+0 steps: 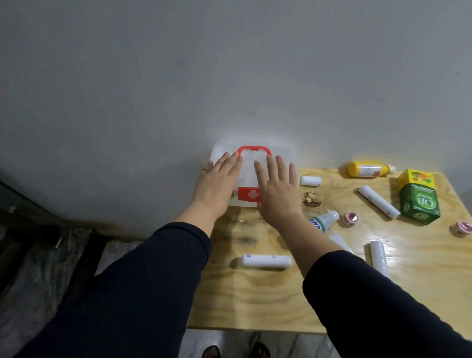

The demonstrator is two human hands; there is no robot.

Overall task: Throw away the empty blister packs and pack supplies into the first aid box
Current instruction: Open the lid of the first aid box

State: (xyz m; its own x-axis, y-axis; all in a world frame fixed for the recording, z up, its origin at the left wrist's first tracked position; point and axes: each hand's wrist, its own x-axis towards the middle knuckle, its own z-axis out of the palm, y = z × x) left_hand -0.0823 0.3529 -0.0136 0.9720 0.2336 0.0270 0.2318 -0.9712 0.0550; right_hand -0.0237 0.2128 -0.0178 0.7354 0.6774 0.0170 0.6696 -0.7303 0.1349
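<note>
Both hands lie flat, fingers straight, on the lid of the translucent first aid box (252, 177) at the far left corner of the wooden table (277, 298), against the grey wall (235, 64): left hand (218, 184) left of the red handle (254, 152), right hand (278, 192) right of it, red cross latch (249, 193) between the wrists. Loose on the table: white bandage rolls near (266, 261), just right of the box (310, 181), mid right (378, 201) and near right (379, 257); a yellow bottle (368, 169) on its side far right; a green OB carton (419, 203) with a yellow box (416, 178) behind it. A white bottle (324, 219) lies by the right forearm, two small pink jars (351, 219) (462, 228) right of it.
</note>
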